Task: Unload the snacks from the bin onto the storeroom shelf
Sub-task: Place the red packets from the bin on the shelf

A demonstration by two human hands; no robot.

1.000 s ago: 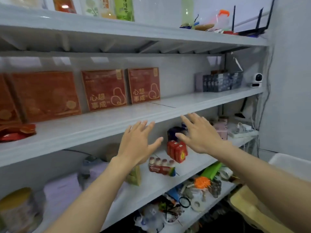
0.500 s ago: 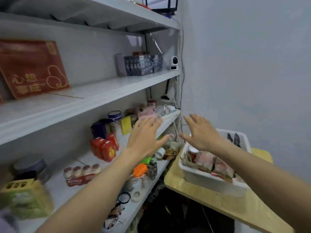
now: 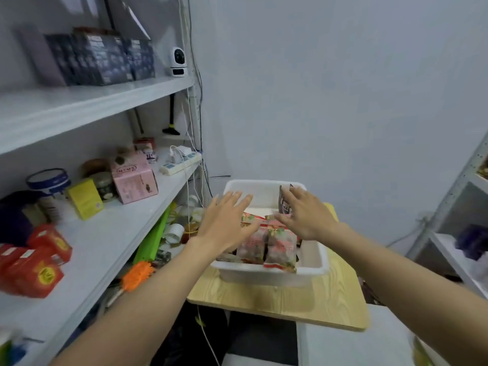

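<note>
Head view: left hand (image 3: 227,223), right hand (image 3: 306,217) fingers (image 3: 233,198) splayed, empty, over snack packets (image 3: 280,247) in bin (image 3: 264,278); contact unclear.

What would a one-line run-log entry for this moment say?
phase: pre-grasp | left hand: open, over white plastic bin | right hand: open, over red-and-clear snack packets | held: nothing

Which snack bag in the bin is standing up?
The dark packet at the back right of the bin, by the right hand. The red-trimmed packets lie down.
</note>
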